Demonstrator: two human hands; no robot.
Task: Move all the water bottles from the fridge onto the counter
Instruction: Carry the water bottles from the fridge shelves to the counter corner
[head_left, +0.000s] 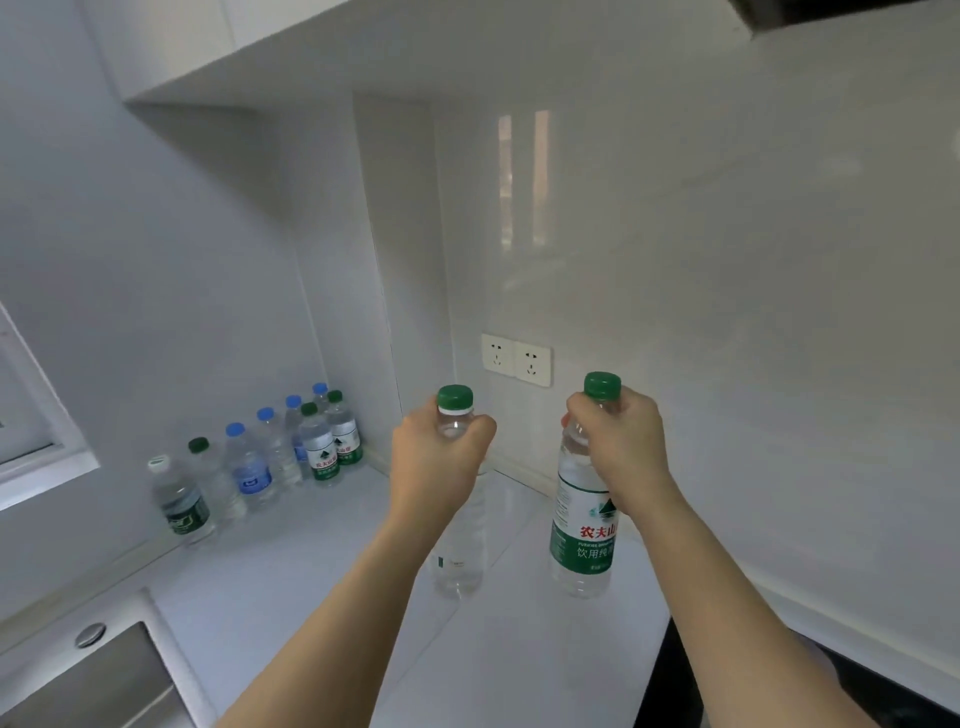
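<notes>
The person's left hand (439, 457) is wrapping its curled fingers round the neck of a clear plastic water bottle with a green cap and almost no label (457, 551), just under the cap. The right hand (621, 447) is gripping, the same way, the neck of a clear plastic water bottle with a green cap and a green-and-white label (584, 525). Both bottles are hanging upright below the fingers, their bases at or just above the white glossy counter (291, 582); contact cannot be told.

The risk seems to lie in the letting go: each bottle is being held only high at the neck, so if the fingers open before a base is sitting flat, the bottle could rock, tip and roll on the slick surface, perhaps towards the near edge below the right wrist.

Farther off, left of the left fingers, a row of small clear plastic bottles with blue, green and white caps (270, 462) is already standing along the wall. Beyond the knuckles, a white double wall socket (516, 359) is sitting on the backsplash.
</notes>
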